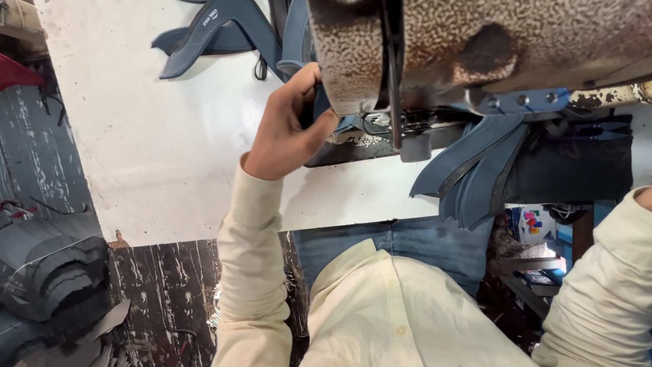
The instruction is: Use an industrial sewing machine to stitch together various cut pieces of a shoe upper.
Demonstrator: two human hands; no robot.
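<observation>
At the centre of the frame the left hand (288, 129) reaches up to the head of a mottled brown sewing machine (475, 47), its fingers curled and pinching a blue strap piece (319, 102) right at the left edge of the machine head, beside the needle bar (392, 75). The piece sits on the white counter (156, 136), partly hidden by the hand and the machine, so it is hard to say how much of it has passed under the foot. The right hand is out of sight; only a cream sleeve (604, 285) shows at the lower right, so I cannot tell whether that hand is spread or closed. As for progress, it looks like work in mid-run: a bundle of blue straps (475, 170) hangs off the counter edge right of centre, and a few more blue strap shapes (217, 30) lie at the top of the frame, above the hand. Which group is stitched and which is waiting cannot be told from here. A heap of grey material (47, 272) lies on the floor at the lower left.
</observation>
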